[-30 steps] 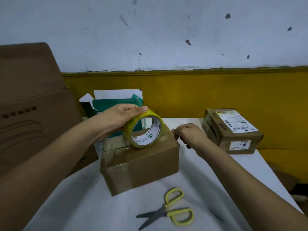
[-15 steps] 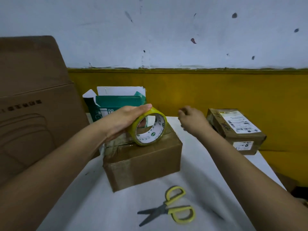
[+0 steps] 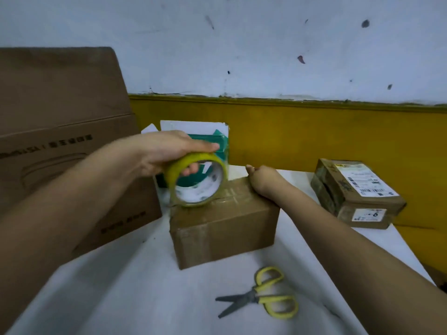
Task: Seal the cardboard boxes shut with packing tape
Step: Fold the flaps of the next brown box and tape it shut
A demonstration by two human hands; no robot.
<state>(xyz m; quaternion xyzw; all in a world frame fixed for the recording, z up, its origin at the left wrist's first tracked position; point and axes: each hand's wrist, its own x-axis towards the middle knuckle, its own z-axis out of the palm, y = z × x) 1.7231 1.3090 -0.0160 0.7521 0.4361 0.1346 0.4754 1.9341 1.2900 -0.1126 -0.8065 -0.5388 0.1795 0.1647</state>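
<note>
Yellow-handled scissors (image 3: pixel 256 296) lie slightly open on the white table (image 3: pixel 121 286) — a green carton (image 3: pixel 208 138) stands farther back.

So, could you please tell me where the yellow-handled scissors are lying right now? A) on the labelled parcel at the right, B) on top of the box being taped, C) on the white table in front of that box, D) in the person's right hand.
C: the scissors lie flat on the white table, nearer the camera than the brown box.
</note>
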